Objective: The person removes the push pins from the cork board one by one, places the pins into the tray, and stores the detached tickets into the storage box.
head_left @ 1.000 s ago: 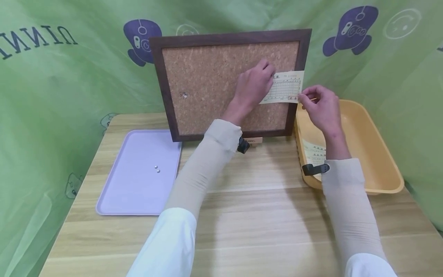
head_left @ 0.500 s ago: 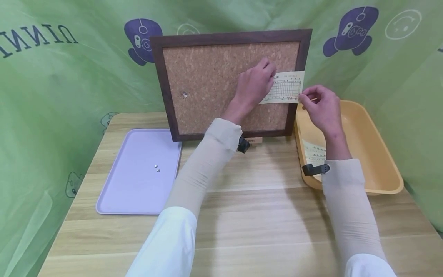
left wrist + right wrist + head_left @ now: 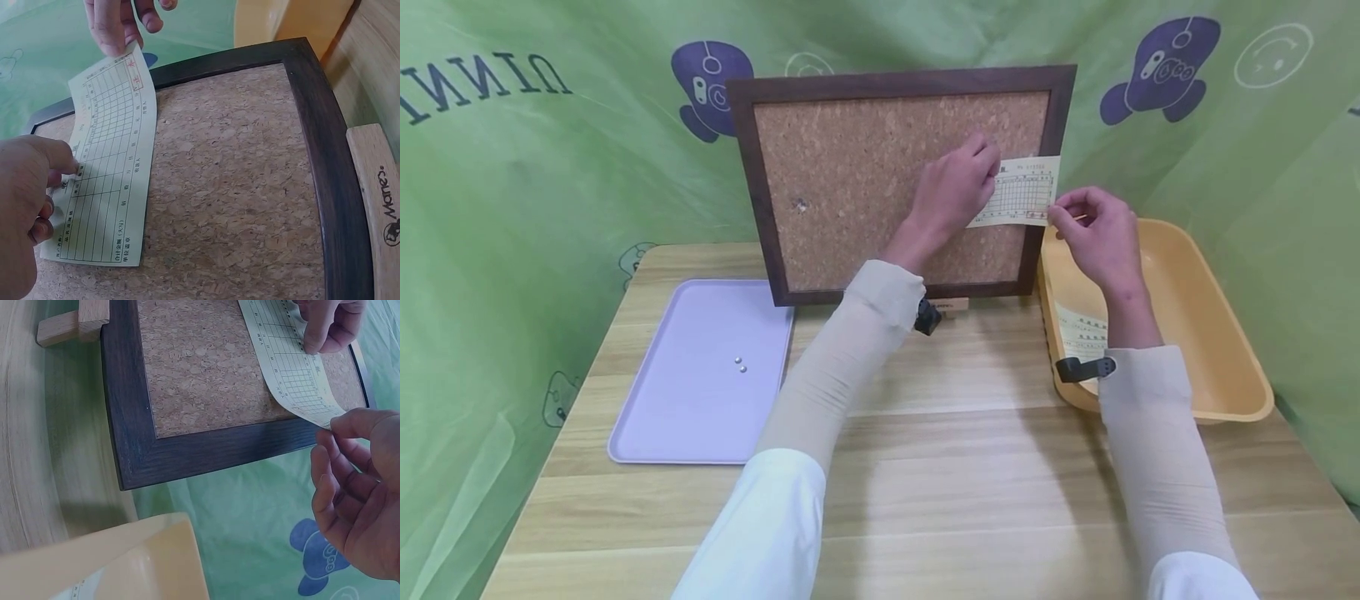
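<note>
A pale printed receipt slip (image 3: 1018,192) lies against the right side of a dark-framed corkboard (image 3: 850,183), its right end over the frame. My left hand (image 3: 951,187) holds the slip near its upper edge against the cork; in the left wrist view the fingers are curled, a fingertip on the paper. Anything small between those fingertips is hidden. My right hand (image 3: 1097,229) pinches the slip's lower right corner between thumb and index finger. That corner bends away from the board in the right wrist view, while the other right-hand fingers (image 3: 331,481) are loosely bent.
Left on the table lies a lilac tray (image 3: 692,417) with two small silvery round pieces (image 3: 741,364). At right stands a yellow bin (image 3: 1217,333) holding printed slips (image 3: 1078,329). A small shiny spot (image 3: 800,206) shows on the cork. Wooden feet (image 3: 72,325) support the board.
Hardly anything differs. Both hands keep their places on the slip, and the whole scene shifts only slightly in the head view.
</note>
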Demonstrator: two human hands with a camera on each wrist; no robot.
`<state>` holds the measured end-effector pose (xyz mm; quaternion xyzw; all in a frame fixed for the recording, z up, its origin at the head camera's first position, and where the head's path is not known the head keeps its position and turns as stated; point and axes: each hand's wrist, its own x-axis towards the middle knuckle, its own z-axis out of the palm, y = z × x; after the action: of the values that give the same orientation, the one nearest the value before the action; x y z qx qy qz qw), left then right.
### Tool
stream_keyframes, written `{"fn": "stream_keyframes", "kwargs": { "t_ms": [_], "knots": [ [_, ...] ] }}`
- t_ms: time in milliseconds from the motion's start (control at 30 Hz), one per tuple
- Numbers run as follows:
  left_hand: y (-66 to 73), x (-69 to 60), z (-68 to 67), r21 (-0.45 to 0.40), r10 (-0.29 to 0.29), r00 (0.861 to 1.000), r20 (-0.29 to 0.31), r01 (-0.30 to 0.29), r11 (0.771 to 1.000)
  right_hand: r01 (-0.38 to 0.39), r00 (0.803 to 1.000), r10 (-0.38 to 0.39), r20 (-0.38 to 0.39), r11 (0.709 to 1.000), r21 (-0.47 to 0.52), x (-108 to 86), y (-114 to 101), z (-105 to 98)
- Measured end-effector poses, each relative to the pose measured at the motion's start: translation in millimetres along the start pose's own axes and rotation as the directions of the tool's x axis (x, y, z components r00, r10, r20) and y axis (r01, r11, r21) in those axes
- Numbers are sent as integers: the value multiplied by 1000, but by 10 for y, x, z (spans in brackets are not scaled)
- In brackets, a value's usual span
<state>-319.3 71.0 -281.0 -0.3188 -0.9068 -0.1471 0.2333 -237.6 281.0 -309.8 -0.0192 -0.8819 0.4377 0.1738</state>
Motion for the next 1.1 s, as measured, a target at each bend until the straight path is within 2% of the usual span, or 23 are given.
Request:
{"fn": "stream_keyframes", "kwargs": {
  "t_ms": [400, 600, 833, 933, 1100],
  "knots": [
    [5, -29, 38, -22, 18, 1000, -24, -19, 1000, 19, 1000, -19, -11, 999, 36, -15, 9, -29],
    [-3, -58, 6, -83, 20, 999, -47, -24, 996, 30, 999, -28, -20, 994, 104, -11, 12, -50],
    [-39, -146, -69, -116, 13, 997, -79, -22, 993, 50, 999, -47, -20, 987, 152, -14, 11, -44],
    [-62, -196, -115, -156, 10, 996, -91, -24, 987, 48, 999, -47, -11, 984, 173, -23, 22, -49],
    [-131, -303, -201, -257, 10, 993, -119, -41, 965, 25, 1000, -29, 11, 975, 221, -44, 33, -89]
  ]
}}
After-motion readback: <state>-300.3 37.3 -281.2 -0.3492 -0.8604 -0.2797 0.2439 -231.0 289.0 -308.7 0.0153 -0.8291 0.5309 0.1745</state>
